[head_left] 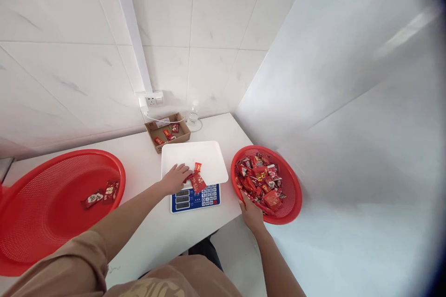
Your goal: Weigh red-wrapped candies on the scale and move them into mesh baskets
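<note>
My left hand (176,179) lies over the white weighing tray (212,153) of a digital scale, fingers stretched out. Small red wrapped packets (199,183) are on the tray at its fingertips, one partly covered by them. Below the tray shows the scale's blue panel (195,198) with displays and number keys. My right hand (251,213) is closed on the near left rim of a round red plastic basket (296,195). That basket holds a heap of red wrapped packets (261,176) and sits at the table's right edge, partly beyond it.
A larger red basket (52,222) on the left has a few packets (93,198) at its right side. Behind the scale stands an open cardboard box (181,138) with several packets inside. Nearby are a clear bottle (193,115), a cable and a wall socket (154,99).
</note>
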Motion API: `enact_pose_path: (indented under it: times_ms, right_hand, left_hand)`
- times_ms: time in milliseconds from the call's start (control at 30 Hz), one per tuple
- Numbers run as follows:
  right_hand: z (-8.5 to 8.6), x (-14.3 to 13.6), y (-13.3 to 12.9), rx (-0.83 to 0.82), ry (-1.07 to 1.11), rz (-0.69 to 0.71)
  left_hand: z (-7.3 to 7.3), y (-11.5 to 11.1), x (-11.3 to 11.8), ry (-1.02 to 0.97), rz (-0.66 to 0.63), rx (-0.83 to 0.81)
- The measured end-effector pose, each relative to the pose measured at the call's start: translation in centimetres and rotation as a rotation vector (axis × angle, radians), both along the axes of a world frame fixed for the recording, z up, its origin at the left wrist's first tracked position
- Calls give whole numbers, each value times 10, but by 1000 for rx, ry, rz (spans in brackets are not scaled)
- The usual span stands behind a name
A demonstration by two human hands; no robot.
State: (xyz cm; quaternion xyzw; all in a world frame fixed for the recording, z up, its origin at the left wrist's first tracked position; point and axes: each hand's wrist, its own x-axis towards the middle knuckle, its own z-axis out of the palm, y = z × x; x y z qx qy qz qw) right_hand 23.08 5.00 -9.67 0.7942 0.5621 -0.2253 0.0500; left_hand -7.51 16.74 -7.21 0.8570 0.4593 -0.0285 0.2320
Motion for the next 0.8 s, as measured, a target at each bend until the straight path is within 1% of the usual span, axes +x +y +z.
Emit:
enact_pose_path:
  times_ms: [67, 133, 200, 267, 333, 400, 500, 567, 600, 633, 667, 700, 733, 800]
  right_hand:
    - [-1, 0, -1, 7, -3, 1]
    - [-1, 1, -1, 8, -5, 6]
    - [-2, 1, -1, 8, -5, 16]
    - [-3, 2, -2, 9, -9, 22]
    - [-4, 2, -2, 19, -18, 26]
    - [-6, 2, -2, 31, -31, 29]
    - [-7, 2, -3, 38, -45, 38]
    - [-7, 2, -3, 37, -41, 40]
    - [-6, 2, -3, 40, -36, 39]
    - [-6, 2, -3, 45, -31, 39]
    - [-5, 1, -3, 48, -26, 37]
    - [-4, 1, -3, 46, -21, 36]
    - [-4, 1, -3, 40, -18, 35]
    - [-2, 0, -2, 19, -19, 28]
  left_hand:
    - [1, 6, 0, 6, 51, 5]
    - [4, 9, -4, 30, 129, 9]
    - [12, 8, -13, 55, 230, 15]
    - [25, 4, -30, 73, 338, 35]
    - [40, -2, -58, 87, 469, 68]
    - [54, -12, -95, 96, 677, 97]
    - [66, -29, -152, 191, 854, 70]
    - [67, -38, -177, 281, 893, 39]
    - [65, -40, -182, 317, 891, 62]
    - [62, -42, -182, 332, 875, 108]
    - [57, -42, -176, 323, 852, 170]
    - [52, -41, -165, 288, 820, 237]
    - [45, -39, -149, 229, 782, 288]
    - [31, -33, -106, 92, 663, 293]
